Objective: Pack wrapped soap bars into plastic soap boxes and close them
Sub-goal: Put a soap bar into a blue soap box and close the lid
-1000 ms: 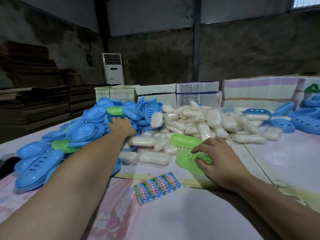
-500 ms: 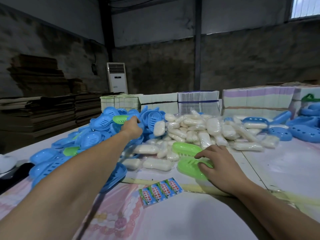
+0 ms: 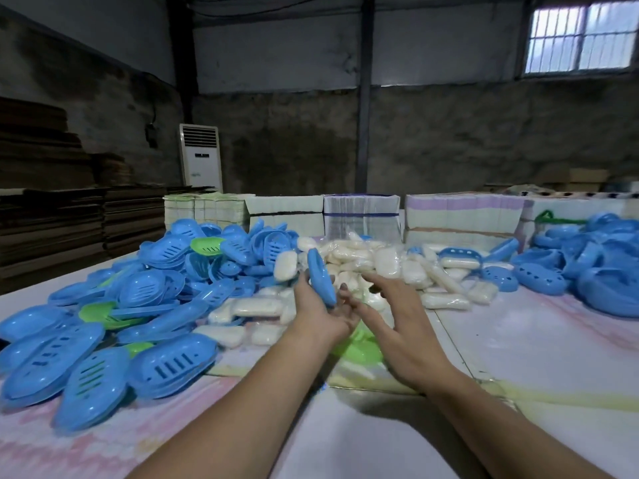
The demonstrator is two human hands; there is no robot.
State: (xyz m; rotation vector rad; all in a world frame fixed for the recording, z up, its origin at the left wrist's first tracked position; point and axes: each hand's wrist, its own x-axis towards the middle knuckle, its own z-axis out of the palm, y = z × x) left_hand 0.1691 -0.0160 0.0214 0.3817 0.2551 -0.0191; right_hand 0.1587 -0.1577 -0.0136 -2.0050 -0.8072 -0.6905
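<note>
- A heap of blue box halves (image 3: pixel 145 292), with a few green ones among them, covers the left of the surface (image 3: pixel 518 347); it lies well left of both hands and nothing touches it.
- The left hand (image 3: pixel 320 314) is raised, palm turned up, with a single blue box half (image 3: pixel 321 283) standing on edge in its grasp; the fingers curl round the lower part of it; by my reading the step in hand is fetching a box piece, with no soap in it yet.
- A green box half (image 3: pixel 359 350) lies on the surface just below and between the two wrists, partly hidden by them; whether it is open or closed I cannot tell.
- The right hand (image 3: pixel 397 319) hovers just beside the left, fingers spread and loose, holding nothing; it reaches toward the pile of wrapped soap bars (image 3: pixel 377 267), which sits just beyond the fingertips, though blur hides whether they touch.
- The next move likely calls for the right hand to pick one bar and seat it in the blue half; the slick wrapping may slip.
- More blue halves (image 3: pixel 587 267) lie far right, well apart from the hands.
</note>
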